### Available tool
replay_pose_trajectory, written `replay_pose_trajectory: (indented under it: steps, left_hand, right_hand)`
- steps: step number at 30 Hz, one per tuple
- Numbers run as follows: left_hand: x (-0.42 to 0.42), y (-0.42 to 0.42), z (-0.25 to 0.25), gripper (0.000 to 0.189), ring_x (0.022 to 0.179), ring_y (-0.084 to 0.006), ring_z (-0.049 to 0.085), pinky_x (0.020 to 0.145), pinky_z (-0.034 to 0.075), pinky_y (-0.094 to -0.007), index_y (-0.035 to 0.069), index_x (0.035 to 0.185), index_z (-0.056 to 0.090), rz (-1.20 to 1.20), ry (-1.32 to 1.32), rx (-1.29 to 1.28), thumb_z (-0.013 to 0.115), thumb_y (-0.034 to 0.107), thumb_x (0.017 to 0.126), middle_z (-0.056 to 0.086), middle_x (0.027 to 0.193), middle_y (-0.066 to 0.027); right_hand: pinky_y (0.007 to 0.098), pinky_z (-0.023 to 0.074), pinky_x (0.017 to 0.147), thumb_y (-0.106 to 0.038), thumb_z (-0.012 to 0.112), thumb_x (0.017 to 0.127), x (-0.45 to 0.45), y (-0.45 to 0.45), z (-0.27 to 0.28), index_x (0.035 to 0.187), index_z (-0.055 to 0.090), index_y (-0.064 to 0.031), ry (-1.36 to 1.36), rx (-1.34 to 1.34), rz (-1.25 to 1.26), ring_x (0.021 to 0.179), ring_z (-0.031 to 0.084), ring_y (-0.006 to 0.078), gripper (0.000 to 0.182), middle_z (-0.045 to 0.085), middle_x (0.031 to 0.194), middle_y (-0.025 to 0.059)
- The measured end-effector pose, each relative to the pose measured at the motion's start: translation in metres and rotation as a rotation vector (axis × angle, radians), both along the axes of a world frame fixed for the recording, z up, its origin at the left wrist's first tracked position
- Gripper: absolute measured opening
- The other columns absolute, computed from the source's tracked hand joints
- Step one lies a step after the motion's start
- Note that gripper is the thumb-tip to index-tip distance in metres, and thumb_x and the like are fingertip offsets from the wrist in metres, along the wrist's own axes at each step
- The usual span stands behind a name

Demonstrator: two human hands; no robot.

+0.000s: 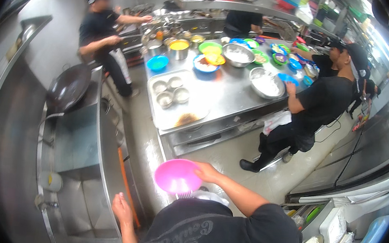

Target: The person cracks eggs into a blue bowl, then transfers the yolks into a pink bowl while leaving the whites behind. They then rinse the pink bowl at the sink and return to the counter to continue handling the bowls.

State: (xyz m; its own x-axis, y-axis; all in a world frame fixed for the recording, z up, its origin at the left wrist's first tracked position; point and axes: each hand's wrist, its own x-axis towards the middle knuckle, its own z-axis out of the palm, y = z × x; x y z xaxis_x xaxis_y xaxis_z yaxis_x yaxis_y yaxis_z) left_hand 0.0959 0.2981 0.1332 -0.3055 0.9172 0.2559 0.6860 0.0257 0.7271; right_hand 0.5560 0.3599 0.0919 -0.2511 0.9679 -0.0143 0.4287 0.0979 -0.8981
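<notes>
A pink plastic bowl (178, 177) is gripped at its right rim by my right hand (207, 173), in front of my body and short of the steel worktable (216, 113). The bowl's inside faces up and looks bare. My left hand (123, 206) is beside the steel sink (82, 195), with its fingers loosely curled; I cannot tell whether anything is in it. On the near left part of the table lies a white tray (151, 98) holding several round metal tins (164, 99).
Co-workers stand left of the table (102, 24), behind it (242, 24) and at its right (323, 95). Metal bowls of white food (266, 83) and colourful bowls (157, 62) cover its far part. A wok (69, 88) leans beyond the sink. Food containers (333, 228) are at lower right.
</notes>
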Motion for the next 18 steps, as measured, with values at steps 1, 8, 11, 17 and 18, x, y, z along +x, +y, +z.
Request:
replay_pose_trajectory:
  steps: [1,8,11,17,18]
  left_hand:
    - [0.031,0.017,-0.005,0.038,0.067,-0.0353,0.058,0.064,0.043,-0.0509,-0.003,0.081,0.06,-0.085,-0.005,-0.042,0.068,0.019,0.111,0.055,0.074,-0.0169]
    - [0.242,0.101,0.006,0.032,0.083,-0.0403,0.065,0.075,0.049,-0.0537,0.004,0.082,0.069,-0.718,0.122,0.028,0.09,0.027,0.092,0.068,0.086,-0.0157]
    - [0.345,0.115,0.041,0.039,0.12,-0.0396,0.066,0.105,0.05,-0.059,0.012,0.113,0.081,-1.107,0.165,0.095,0.097,0.031,0.083,0.074,0.117,-0.0128]
    - [0.466,0.126,0.089,0.041,0.144,-0.036,0.058,0.131,0.033,-0.0676,0.015,0.126,0.078,-1.448,0.51,0.348,0.089,0.027,0.088,0.072,0.133,-0.0055]
    - [0.468,0.14,0.073,0.04,0.144,-0.0354,0.057,0.129,0.034,-0.068,0.015,0.128,0.077,-1.499,0.525,0.325,0.086,0.025,0.091,0.071,0.136,-0.0061]
  right_hand:
    - [0.0474,0.0597,0.106,-0.011,0.063,0.101,0.062,-0.014,-0.039,0.149,0.068,-0.0079,-0.016,-0.108,-0.06,0.12,0.077,0.0413,0.048,0.079,0.131,0.0239]
    - [0.0461,0.0649,0.081,-0.008,0.066,0.098,0.308,-0.137,-0.078,0.139,0.07,-0.0008,-0.675,-0.177,-0.793,0.092,0.081,0.0362,0.042,0.08,0.116,0.0283]
    - [0.0453,0.0655,0.079,-0.007,0.062,0.1,0.334,-0.145,-0.054,0.137,0.069,-0.0005,-0.197,0.055,-1.01,0.092,0.08,0.0317,0.038,0.081,0.114,0.0217]
    - [0.0429,0.0639,0.081,-0.007,0.064,0.102,0.281,-0.093,0.048,0.144,0.066,-0.0038,0.627,-0.403,-0.967,0.1,0.075,0.0249,0.041,0.075,0.116,0.0103]
    - [0.0435,0.0638,0.087,-0.007,0.065,0.102,0.27,-0.086,0.065,0.146,0.064,-0.004,0.7,-0.395,-0.932,0.107,0.074,0.0258,0.044,0.073,0.122,0.0109]
